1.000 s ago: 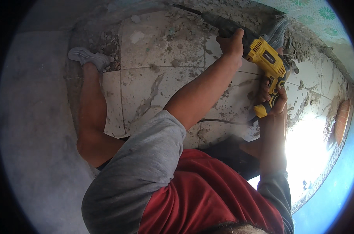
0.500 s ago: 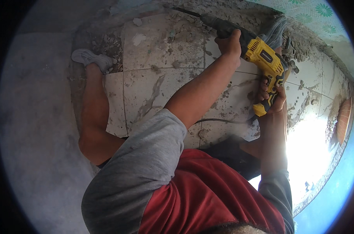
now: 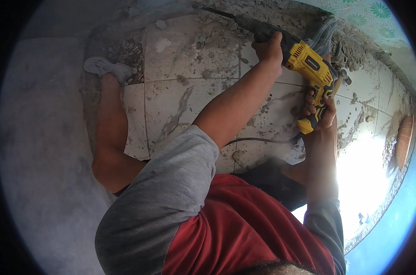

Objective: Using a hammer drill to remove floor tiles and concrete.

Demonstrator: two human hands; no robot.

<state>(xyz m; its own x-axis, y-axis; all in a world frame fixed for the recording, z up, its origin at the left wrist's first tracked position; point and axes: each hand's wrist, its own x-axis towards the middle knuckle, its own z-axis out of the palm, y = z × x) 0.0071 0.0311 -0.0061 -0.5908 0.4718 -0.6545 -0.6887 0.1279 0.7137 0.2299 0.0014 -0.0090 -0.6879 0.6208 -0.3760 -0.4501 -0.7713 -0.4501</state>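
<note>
A yellow and black rotary hammer (image 3: 311, 64) is held in both hands above the tiled floor (image 3: 189, 55). My left hand (image 3: 268, 49) grips its black front part, thumb on top. Around the rear handle my right hand (image 3: 325, 112) is closed, its fingers near the trigger. From the tool's front a long dark bit (image 3: 217, 12) points to the far left, toward the rubble along the base of the wall. Haze there hides whether the tip touches anything. A black power cord (image 3: 263, 140) leaves the bottom of the handle and runs left over the tiles.
Broken mortar and rubble (image 3: 208, 34) lie along the far edge and over the dirty tiles. My left shoe (image 3: 108, 68) stands by a debris-filled gap. A grey wall (image 3: 43, 137) fills the left, and bright light falls on the tiles (image 3: 361, 169) at right.
Both hands keep their hold on the rotary hammer. The tool and my left hand have shifted very slightly toward the far left.
</note>
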